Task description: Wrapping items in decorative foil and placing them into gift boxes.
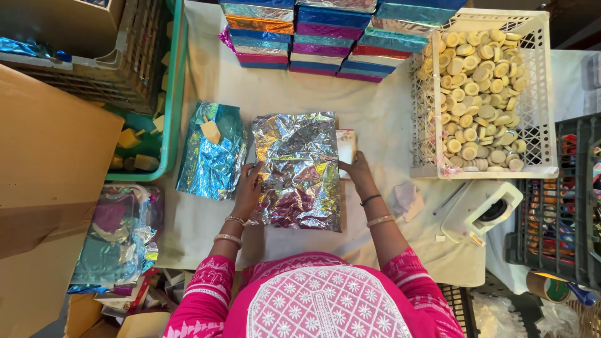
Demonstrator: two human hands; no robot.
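Your left hand (248,188) lies flat and open on the left edge of the crinkled silver foil sheet (298,169), which is spread on the white cloth (375,119) straight in front of you, and your right hand (358,170) is at the sheet's right edge, fingers curled around the lower end of a small pale box (346,145) that sits partly over that edge. To do this well, I would judge that the sheet needs flattening first: press the left palm outward so the creases near the middle lie down, and keep that hand weighted so the foil does not slide as the box comes across. Bring the box squarely to the centre, its long sides parallel to the sheet's long sides, so equal foil is left on both flanks. Foil tears at sharp corners, so fold it snug rather than pulling hard. The blue foil sheet (211,153) just to the left, with a small tan block (211,130) on it, lies near your left wrist; mind you do not drag it. The white crate of round pieces (479,94) and the stack of wrapped boxes (325,37) stand well apart.
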